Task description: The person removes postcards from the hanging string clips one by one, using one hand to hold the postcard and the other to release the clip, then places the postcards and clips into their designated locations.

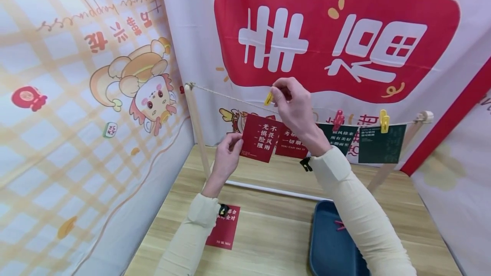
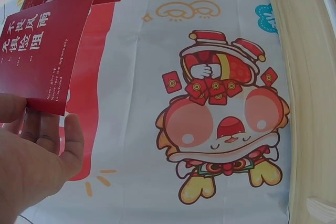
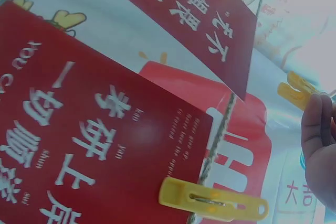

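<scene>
Head: the left hand (image 1: pixel 226 156) pinches a red card (image 1: pixel 258 137) beside the rope (image 1: pixel 226 94); the right hand (image 1: pixel 296 103) pinches a yellow clip (image 1: pixel 269 98). Left wrist: a steady edge grip helps. Right wrist: best square card to rope before clipping.

You are working over a tabletop (image 1: pixel 276 225) with a pale wood-grain surface. Toward its far side you have a wooden stand (image 1: pixel 198 133), a white bar (image 1: pixel 272 190) running low across it. Nearer you, on the left, one red card (image 1: pixel 227 232) with white print lies flat, part of it hidden from view. To your right sits a dark blue tray (image 1: pixel 324 242), well apart from the card.
</scene>
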Action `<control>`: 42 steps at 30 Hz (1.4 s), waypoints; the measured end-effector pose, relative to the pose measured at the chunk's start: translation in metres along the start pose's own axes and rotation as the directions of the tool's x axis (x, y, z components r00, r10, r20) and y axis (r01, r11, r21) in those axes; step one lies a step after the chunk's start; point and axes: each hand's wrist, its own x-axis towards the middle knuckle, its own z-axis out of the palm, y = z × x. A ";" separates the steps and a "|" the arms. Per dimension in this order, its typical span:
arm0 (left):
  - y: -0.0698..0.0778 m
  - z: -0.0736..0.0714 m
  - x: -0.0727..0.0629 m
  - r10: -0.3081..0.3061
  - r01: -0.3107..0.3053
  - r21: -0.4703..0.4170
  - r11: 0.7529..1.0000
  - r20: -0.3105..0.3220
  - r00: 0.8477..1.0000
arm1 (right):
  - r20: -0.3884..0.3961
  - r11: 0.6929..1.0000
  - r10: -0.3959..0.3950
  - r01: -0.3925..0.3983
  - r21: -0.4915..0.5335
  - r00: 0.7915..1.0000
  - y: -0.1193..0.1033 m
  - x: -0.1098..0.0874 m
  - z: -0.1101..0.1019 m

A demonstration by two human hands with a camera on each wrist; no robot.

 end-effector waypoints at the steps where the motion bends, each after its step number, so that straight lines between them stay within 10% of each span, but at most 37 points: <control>1: 0.000 0.000 0.000 0.001 -0.001 0.002 1.000 -0.001 1.000 | -0.002 1.000 -0.002 0.002 -0.002 1.000 -0.001 0.000 -0.001; 42: -0.022 -0.025 -0.021 -0.049 0.047 0.082 0.996 0.019 0.999 | 0.079 0.991 -0.094 0.101 -0.092 0.992 0.002 -0.033 -0.029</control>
